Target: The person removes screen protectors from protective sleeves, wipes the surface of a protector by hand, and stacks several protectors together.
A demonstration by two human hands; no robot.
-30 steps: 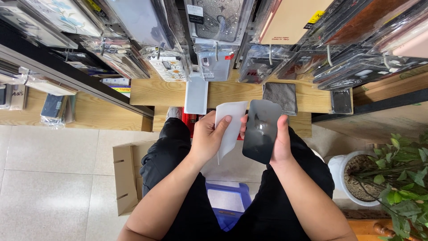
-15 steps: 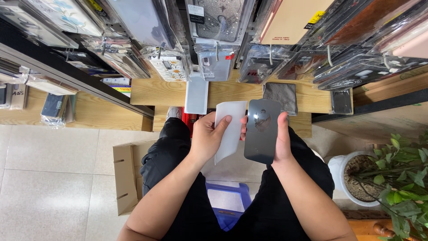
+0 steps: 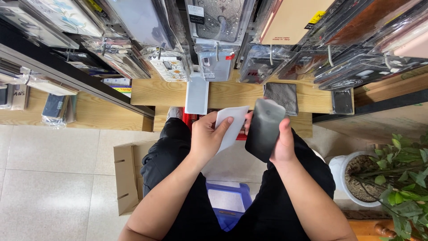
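I sit on a blue stool (image 3: 227, 203) in front of racks of packaged phone cases. My left hand (image 3: 206, 138) grips a white flat sleeve or sheet (image 3: 234, 125), thumb pressed on its face. My right hand (image 3: 281, 142) holds a dark grey phone case (image 3: 264, 129) from behind, tilted, its top edge above the fingers. The two items touch or overlap in the middle, above my lap in black trousers.
Hanging packaged cases (image 3: 214, 27) fill the top of the view. A wooden shelf (image 3: 236, 93) holds a grey case (image 3: 281, 97) and a white packet (image 3: 197, 94). A cardboard box (image 3: 127, 178) stands on the left, a potted plant (image 3: 392, 178) on the right, tiled floor (image 3: 49, 178) beyond.
The dark case has tilted and moved slightly; its flat face is turned more toward the camera. My left hand has shifted its thumb on the white sleeve.
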